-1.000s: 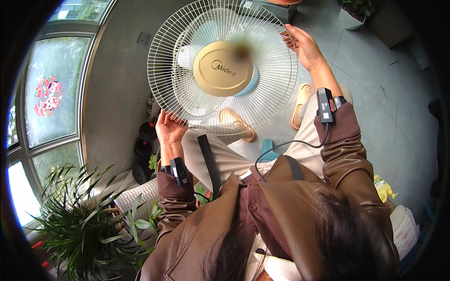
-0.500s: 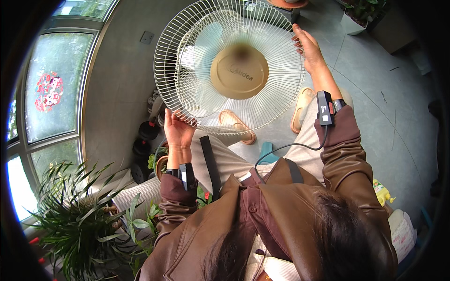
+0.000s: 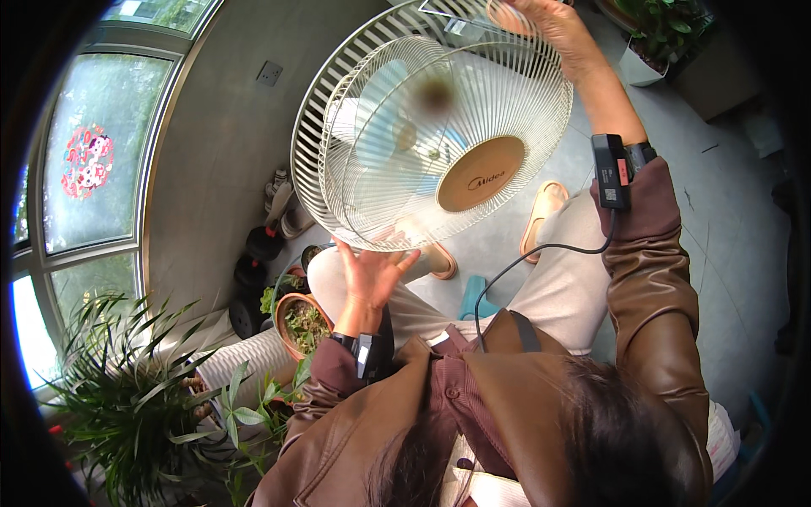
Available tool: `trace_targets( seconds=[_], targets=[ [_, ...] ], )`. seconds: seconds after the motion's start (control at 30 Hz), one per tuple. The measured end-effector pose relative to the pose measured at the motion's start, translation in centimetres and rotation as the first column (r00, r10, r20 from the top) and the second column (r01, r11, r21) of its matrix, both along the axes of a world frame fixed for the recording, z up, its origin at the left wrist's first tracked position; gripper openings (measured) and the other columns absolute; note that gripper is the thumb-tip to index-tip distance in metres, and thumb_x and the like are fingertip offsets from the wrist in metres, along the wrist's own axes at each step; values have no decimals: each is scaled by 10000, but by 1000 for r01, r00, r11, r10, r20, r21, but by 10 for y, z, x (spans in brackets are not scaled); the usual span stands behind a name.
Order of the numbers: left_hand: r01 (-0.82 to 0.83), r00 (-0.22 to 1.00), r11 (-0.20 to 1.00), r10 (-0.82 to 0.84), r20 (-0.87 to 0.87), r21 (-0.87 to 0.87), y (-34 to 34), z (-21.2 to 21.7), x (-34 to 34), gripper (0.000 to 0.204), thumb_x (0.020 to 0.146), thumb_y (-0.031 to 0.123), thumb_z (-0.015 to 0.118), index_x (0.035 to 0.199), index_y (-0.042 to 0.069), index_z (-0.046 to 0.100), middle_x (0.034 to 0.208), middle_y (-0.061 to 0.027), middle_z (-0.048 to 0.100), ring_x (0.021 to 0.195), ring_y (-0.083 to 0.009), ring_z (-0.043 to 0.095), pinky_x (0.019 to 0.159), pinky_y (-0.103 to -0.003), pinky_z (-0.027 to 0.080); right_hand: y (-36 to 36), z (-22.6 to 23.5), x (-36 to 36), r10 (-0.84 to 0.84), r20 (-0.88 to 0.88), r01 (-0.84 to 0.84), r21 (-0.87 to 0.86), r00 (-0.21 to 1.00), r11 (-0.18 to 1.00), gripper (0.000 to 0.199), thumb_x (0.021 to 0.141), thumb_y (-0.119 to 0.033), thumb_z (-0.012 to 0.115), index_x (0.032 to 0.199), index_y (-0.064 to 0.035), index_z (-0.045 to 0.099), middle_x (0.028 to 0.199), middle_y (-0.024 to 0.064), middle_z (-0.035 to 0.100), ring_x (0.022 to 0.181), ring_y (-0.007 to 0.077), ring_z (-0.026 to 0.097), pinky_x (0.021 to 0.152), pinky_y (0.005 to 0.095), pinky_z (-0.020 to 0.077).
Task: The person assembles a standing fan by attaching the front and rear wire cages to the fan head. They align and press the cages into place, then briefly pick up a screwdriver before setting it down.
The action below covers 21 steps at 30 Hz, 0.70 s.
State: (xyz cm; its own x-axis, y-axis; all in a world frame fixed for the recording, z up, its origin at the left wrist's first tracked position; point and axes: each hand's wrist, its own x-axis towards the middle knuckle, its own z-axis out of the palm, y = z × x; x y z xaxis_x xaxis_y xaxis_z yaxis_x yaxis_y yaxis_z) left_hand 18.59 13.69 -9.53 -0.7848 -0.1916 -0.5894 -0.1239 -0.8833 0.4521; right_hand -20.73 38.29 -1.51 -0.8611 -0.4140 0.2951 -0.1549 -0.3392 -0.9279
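My right hand (image 3: 553, 29) grips the top rim of the round white wire fan guard (image 3: 397, 127), fingers curled around it. My left hand (image 3: 372, 272) is open, palm and spread fingers under the lower rim. The guard sits tilted above my knees, front grille's gold centre disc (image 3: 481, 173) facing me.

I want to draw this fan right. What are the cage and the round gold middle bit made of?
The cage looks like thin metal wire with a glossy white coat: fine, even spokes that shine. The gold disc seems to be plastic with a brushed metallic finish, though it could be metal. The right hand holds the cage's top rim and the left hand its lower edge.
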Motion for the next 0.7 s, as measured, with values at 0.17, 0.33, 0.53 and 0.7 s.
trace_targets(
  seconds=[0.17,0.33,0.53,0.7],
  targets=[
    [-100,989,975,75,131,197,2,-72,-20,812,965,660,343,1531,78,341,1579,-168,355,1449,-424,320,1144,-644,278,-61,24,9,151,-170,-100,276,974,956,189,901,-206,744,928,-27,693,889,35,699,831,105,634,772,269,516],
    [-266,956,936,225,187,233,-7,-109,-31,774,971,631,351,1520,85,374,1571,-158,379,1441,-416,343,1147,-633,290,-103,9,20,309,-205,-300,75,929,951,236,894,-95,706,1105,6,674,1022,93,714,955,159,671,849,302,541],
    [-429,893,856,354,277,288,-7,-145,-38,730,967,589,420,1494,84,422,1561,-146,399,1453,-378,336,1182,-599,263,-133,-51,14,-33,-518,187,247,855,951,392,948,-482,643,1244,-232,702,1275,69,634,1216,198,575,1032,370,466],
    [-546,831,783,461,310,298,-15,-157,-54,604,1009,450,451,1465,55,456,1520,-167,440,1428,-373,368,1201,-578,255,-159,-65,4,60,-425,69,282,903,957,463,962,-548,578,1265,-215,686,1361,62,596,1352,246,463,1156,421,337]
  ],
)
